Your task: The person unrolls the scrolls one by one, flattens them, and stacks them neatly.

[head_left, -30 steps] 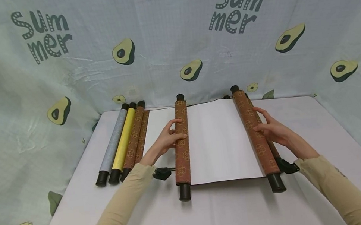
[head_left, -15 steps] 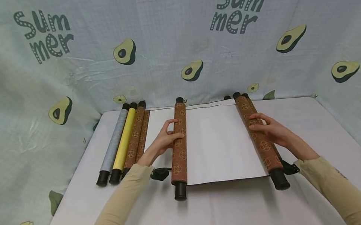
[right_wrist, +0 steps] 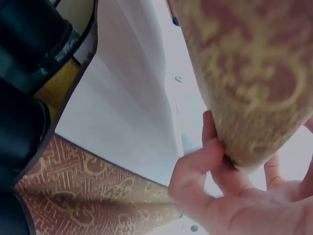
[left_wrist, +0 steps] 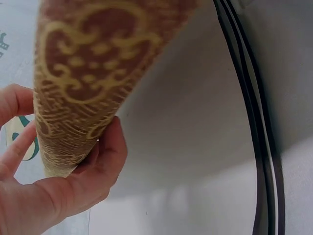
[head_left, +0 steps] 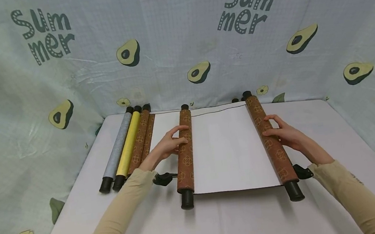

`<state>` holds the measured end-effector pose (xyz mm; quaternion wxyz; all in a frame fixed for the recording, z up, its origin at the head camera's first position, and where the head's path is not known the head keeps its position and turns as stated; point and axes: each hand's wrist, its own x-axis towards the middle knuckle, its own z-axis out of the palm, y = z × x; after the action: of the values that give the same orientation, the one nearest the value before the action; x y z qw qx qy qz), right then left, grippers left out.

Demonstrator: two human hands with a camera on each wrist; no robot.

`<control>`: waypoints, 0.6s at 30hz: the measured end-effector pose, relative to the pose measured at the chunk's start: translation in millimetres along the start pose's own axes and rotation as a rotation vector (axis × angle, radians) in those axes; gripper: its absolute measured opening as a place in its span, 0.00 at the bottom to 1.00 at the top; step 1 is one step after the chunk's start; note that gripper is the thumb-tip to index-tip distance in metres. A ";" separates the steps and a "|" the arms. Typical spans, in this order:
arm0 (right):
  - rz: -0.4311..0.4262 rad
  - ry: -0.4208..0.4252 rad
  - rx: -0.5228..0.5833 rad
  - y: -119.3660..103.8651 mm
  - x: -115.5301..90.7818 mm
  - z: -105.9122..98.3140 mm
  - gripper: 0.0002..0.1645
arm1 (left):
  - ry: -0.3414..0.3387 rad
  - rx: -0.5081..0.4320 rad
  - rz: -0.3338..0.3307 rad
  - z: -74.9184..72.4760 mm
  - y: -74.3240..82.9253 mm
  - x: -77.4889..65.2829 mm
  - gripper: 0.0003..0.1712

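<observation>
A hanging scroll with brown, gold-patterned rolls is partly unrolled, raised above the table in the head view. My left hand (head_left: 168, 144) holds its left roll (head_left: 185, 160), and my right hand (head_left: 286, 134) holds its right roll (head_left: 276, 153). Between them stretches white paper (head_left: 230, 150). Black knobs cap the roll ends. In the left wrist view, the thumb and curled fingers (left_wrist: 115, 147) wrap round the patterned left roll (left_wrist: 88, 63). The right wrist view has fingers (right_wrist: 195, 166) gripping the right roll (right_wrist: 249, 73) from below.
Left of the hands lie a grey scroll (head_left: 118, 149), a yellow scroll (head_left: 129, 143) and brown patterned rolls (head_left: 140, 142), side by side. More white paper (head_left: 165, 123) lies flat beneath the held scroll. Fabric printed with avocados (head_left: 199, 72) hangs behind the table (head_left: 222, 229).
The two rolls have moved apart, the left one leftward and the right one rightward, so more white paper shows between them. Both hands keep their grip.
</observation>
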<state>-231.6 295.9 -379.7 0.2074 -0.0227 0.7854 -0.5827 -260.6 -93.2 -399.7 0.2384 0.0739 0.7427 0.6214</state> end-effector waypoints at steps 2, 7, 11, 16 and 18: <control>0.000 -0.016 0.013 0.5 0.2 -2.1 0.24 | -0.010 -0.003 -0.009 -1.0 0.9 -0.3 0.27; -0.048 -0.040 0.042 2.3 -1.2 -7.5 0.25 | -0.019 -0.027 -0.021 -3.9 2.1 0.9 0.26; -0.096 -0.053 0.089 2.9 -2.9 -10.7 0.24 | -0.025 -0.039 -0.015 -5.1 2.0 2.3 0.23; -0.117 -0.073 0.133 4.0 -3.6 -14.0 0.24 | -0.031 -0.043 -0.016 -5.0 1.6 4.7 0.21; -0.117 -0.075 0.141 4.8 -3.2 -15.0 0.24 | -0.032 -0.053 -0.018 -5.0 1.7 6.0 0.22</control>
<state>-233.0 311.9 -379.6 0.2032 -0.0755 0.7316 -0.6463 -268.3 -94.8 -399.1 0.2577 0.0709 0.7227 0.6374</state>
